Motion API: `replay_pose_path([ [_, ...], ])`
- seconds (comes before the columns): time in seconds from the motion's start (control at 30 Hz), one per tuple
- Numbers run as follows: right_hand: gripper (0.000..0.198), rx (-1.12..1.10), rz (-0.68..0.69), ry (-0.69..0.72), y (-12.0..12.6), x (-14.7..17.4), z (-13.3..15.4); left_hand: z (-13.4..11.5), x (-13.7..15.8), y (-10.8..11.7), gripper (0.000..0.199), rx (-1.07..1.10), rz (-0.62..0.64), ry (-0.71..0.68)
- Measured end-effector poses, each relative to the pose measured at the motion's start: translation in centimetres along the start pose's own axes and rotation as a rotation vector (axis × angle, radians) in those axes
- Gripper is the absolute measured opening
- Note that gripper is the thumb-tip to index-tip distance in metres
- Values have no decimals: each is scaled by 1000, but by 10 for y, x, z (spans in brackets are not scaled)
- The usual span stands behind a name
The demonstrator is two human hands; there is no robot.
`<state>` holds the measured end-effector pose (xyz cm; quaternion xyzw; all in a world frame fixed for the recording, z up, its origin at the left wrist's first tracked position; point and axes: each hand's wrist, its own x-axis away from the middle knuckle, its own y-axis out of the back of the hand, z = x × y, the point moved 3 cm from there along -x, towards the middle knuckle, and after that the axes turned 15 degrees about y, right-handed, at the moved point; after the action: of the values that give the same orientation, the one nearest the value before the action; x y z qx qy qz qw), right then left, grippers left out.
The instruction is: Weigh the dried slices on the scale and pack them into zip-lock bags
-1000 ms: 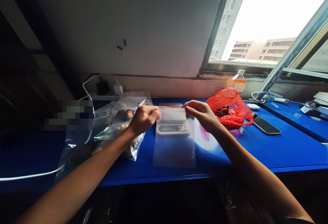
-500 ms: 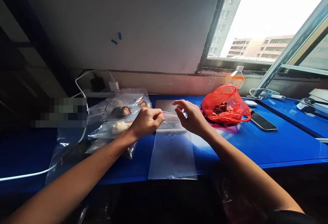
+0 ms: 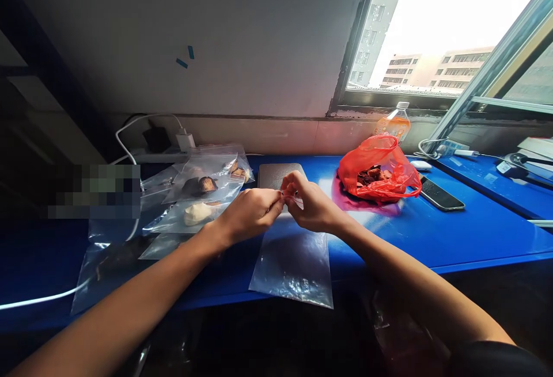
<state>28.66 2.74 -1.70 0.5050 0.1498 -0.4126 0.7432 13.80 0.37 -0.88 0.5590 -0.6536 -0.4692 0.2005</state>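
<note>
A clear zip bag [image 3: 294,262] hangs down over the front edge of the blue table, its upper edge pinched in both hands. My left hand [image 3: 253,210] is closed on the bag's edge, thumb against fingers. Close beside it, fingertips nearly meeting, my right hand [image 3: 309,201] also pinches that edge. Behind the hands lies a flat grey metal plate [image 3: 276,172], partly covered by them. To the left, several clear zip bags hold pieces of food, among them a dark brown lump [image 3: 207,185] and a pale lump [image 3: 197,213].
An open red plastic bag [image 3: 367,161] with dark reddish-brown pieces stands right of my hands on the blue table [image 3: 432,239]. Near it are a phone [image 3: 441,194] and an orange drink bottle [image 3: 395,121]. A white cable [image 3: 47,302] crosses the left side.
My right hand has moved left and its fingers have closed on the bag's edge beside my left hand. The bag's opening is now bunched between them. The view has shifted slightly.
</note>
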Motion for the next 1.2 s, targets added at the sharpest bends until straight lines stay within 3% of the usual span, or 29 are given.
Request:
replay_pose_path([
  [0.2, 9, -53, 31, 76, 7, -4, 9, -12, 4, 16, 29, 3, -144, -111],
  [0.47, 15, -70, -46, 102, 36, -5, 5, -21, 10, 48, 33, 98, -354, -64],
  [0.7, 19, -112, -129, 166, 52, -6, -4, -19, 11, 58, 34, 150, -456, -67],
  [0.87, 20, -60, -162, 65, 67, -2, -30, -6, 12, 67, 30, 241, -474, -7],
  [1.0, 14, -28, -395, -86, 94, 6, -46, 16, 11, 83, 28, 516, -636, 51],
  [1.07, 18, -127, -441, -76, 95, 5, -39, 22, 7, 80, 29, 583, -615, 63],
  [1.2, 36, -227, -271, -10, 67, -5, -17, 18, -3, 52, 30, 602, -328, 96],
])
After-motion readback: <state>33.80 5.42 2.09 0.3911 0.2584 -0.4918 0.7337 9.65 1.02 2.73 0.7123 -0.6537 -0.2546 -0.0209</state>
